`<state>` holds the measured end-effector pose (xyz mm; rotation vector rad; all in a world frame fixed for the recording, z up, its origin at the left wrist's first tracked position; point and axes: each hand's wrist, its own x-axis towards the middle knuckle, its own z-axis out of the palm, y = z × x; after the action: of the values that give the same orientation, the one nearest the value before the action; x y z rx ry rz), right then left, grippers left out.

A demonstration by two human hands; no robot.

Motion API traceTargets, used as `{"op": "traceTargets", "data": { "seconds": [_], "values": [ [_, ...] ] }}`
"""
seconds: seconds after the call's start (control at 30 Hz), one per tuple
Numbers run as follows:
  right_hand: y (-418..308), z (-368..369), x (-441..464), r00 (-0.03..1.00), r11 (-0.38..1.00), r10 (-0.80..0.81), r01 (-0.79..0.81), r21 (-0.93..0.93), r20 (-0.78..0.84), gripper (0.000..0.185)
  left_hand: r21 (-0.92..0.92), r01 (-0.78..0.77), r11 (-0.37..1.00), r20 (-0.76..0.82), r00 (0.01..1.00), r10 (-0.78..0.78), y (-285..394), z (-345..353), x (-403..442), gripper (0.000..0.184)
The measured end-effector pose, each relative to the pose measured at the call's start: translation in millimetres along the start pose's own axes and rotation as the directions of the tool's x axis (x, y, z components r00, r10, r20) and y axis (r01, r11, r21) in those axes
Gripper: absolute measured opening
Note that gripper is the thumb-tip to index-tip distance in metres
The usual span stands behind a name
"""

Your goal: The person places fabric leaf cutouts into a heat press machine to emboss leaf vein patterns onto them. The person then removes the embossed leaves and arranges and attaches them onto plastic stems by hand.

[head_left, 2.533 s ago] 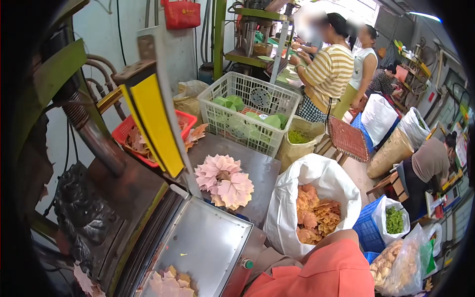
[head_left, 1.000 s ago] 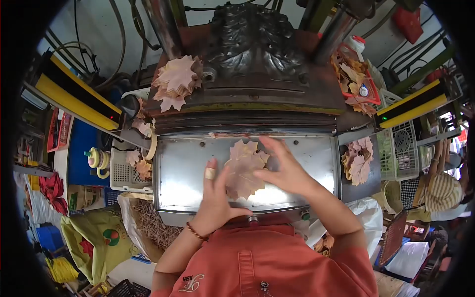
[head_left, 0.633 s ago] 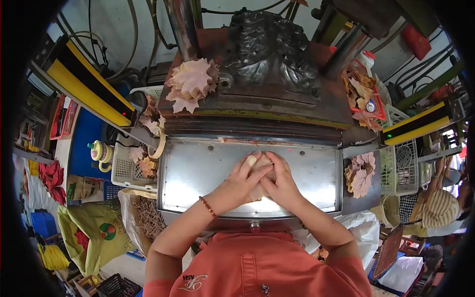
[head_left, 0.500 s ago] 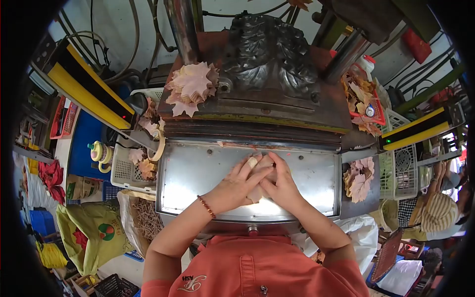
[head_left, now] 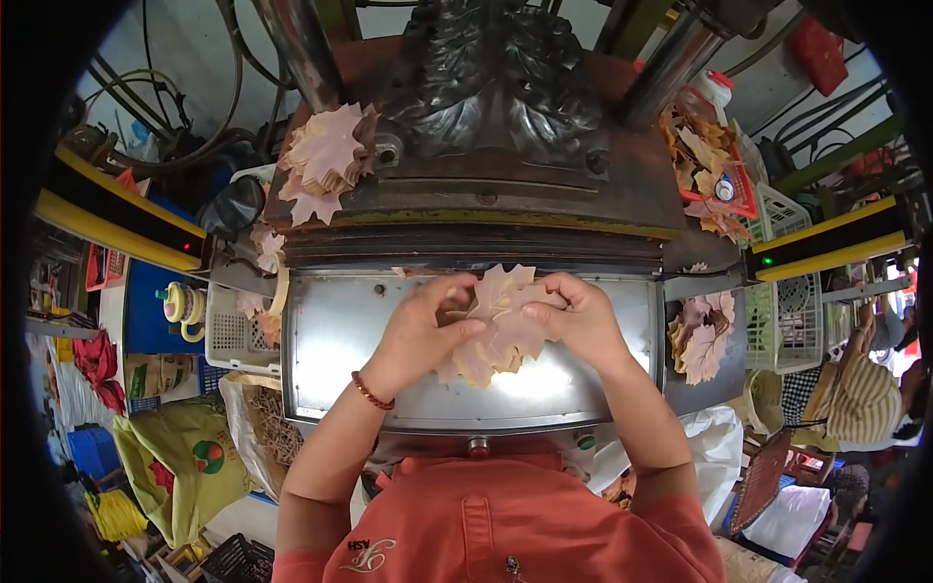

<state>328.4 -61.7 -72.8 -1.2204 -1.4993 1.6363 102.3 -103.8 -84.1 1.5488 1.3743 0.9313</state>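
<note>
A small bunch of pale pink artificial maple leaves (head_left: 501,340) is spread between my two hands, just above a shiny metal plate (head_left: 340,374). My left hand (head_left: 432,325) holds the left side of the bunch, thumb on top and fingers curled. At the right edge, my right hand (head_left: 583,321) pinches the leaves between thumb and fingers. Some leaves overlap, so I cannot tell their number. Behind the plate stands a dark metal mould with a leaf relief (head_left: 476,107). A stack of similar leaves (head_left: 326,155) rests on the block to its left.
More leaves (head_left: 705,340) lie right of the plate. A red basket (head_left: 743,189) holds brownish leaves. Yellow-and-black bars (head_left: 126,219) flank the machine on both sides. A white basket (head_left: 233,335) stands at left, near a sack (head_left: 258,418). A red button (head_left: 478,447) sits at the front edge.
My hands were close together over the leaves; now they are apart, with the leaves fanned out and visible between them. The view has shifted slightly.
</note>
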Motion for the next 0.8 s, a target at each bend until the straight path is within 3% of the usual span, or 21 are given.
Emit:
{"op": "traceTargets", "data": {
  "seconds": [0.03,0.13,0.17,0.27,0.3,0.4,0.47,0.5,0.6,0.67,0.77,0.8],
  "values": [
    [-2.3,-2.3,-0.1,1.000,0.999,0.012,-0.013,0.035,0.024,0.022,0.026,-0.101,0.995,-0.053,0.993,0.102,0.1,0.6,2.6,0.055],
    [-4.5,-1.4,1.6,0.999,1.000,-0.009,0.009,0.001,0.052,0.019,-0.178,0.001,0.984,-0.047,0.999,-0.009,17.2,3.2,13.0,0.059],
    [-5.3,-0.2,2.3,0.998,0.999,-0.027,0.028,-0.033,0.055,0.018,-0.273,0.126,0.954,0.061,0.992,-0.114,31.5,-2.8,14.6,0.051],
    [-11.6,-3.2,0.3,0.999,1.000,0.017,-0.016,0.020,-0.050,0.018,-0.382,0.155,0.911,0.021,0.987,-0.159,20.1,0.9,17.0,0.043],
    [-12.6,-8.0,-0.5,0.998,0.998,0.023,-0.019,0.068,-0.066,0.017,-0.445,0.105,0.889,-0.048,0.989,-0.141,17.1,5.0,17.3,0.028],
    [-19.5,-27.4,-6.1,0.998,0.983,0.021,-0.010,0.186,-0.056,0.015,-0.486,0.149,0.861,-0.036,0.981,-0.191,16.9,-4.3,16.2,0.014],
    [-34.2,-31.8,-12.5,1.000,0.970,-0.021,0.019,0.243,0.006,0.013,-0.386,0.119,0.915,-0.041,0.988,-0.146,14.9,-6.8,16.9,0.015],
    [-38.8,-28.7,-12.3,0.989,0.954,-0.125,0.096,0.284,0.085,0.016,-0.335,0.101,0.937,-0.039,0.992,-0.121,14.7,-7.2,17.7,0.017],
    [-47.4,-10.4,-1.8,0.915,0.912,-0.398,0.403,-0.076,0.068,0.015,-0.234,0.031,0.972,-0.049,0.998,-0.044,31.8,-6.5,19.6,0.021],
    [-49.6,-6.5,-0.2,0.951,0.938,-0.308,0.304,-0.164,0.001,0.013,-0.274,0.072,0.959,0.015,0.997,-0.071,40.2,-11.4,18.7,0.015],
    [-76.6,-9.6,2.5,0.929,0.898,-0.352,0.302,-0.322,-0.112,0.011,-0.355,0.045,0.934,0.030,0.999,-0.036,42.9,-22.3,22.3,0.011],
    [-83.9,-15.4,6.1,0.933,0.922,-0.331,0.287,-0.258,-0.142,0.012,-0.396,0.059,0.916,0.033,0.998,-0.050,44.8,-29.6,22.8,0.011]
  ]
}}
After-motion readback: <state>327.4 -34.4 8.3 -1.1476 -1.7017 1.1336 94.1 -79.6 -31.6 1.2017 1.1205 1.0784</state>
